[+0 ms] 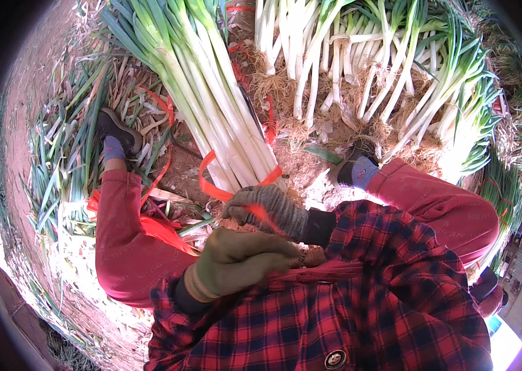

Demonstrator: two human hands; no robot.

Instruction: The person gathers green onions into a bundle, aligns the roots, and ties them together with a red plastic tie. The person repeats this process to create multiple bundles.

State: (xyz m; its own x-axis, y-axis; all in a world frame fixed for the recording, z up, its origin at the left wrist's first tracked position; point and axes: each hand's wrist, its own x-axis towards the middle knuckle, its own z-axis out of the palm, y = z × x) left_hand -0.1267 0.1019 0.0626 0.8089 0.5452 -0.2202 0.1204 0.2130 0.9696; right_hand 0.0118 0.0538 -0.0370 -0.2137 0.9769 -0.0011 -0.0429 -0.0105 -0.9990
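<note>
A bundle of long green-and-white leeks or large scallions lies in front of me, leaves pointing away, with a loop of red plastic strapping around its root end. My right hand, in a grey striped knitted glove, is closed at that end with the strapping at its fingers; a loose piece of it passes over the back of the glove. Nearer my body is my left hand, in an olive glove, blurred, its fingers pointing right beside the strapping's tail. Whether it grips the tail is unclear.
Loose leeks with roots lie across the far right. Trimmed leaves are heaped at the left. More red strapping lies by my left leg. My bent legs flank the bundle. Part of another person shows at lower right.
</note>
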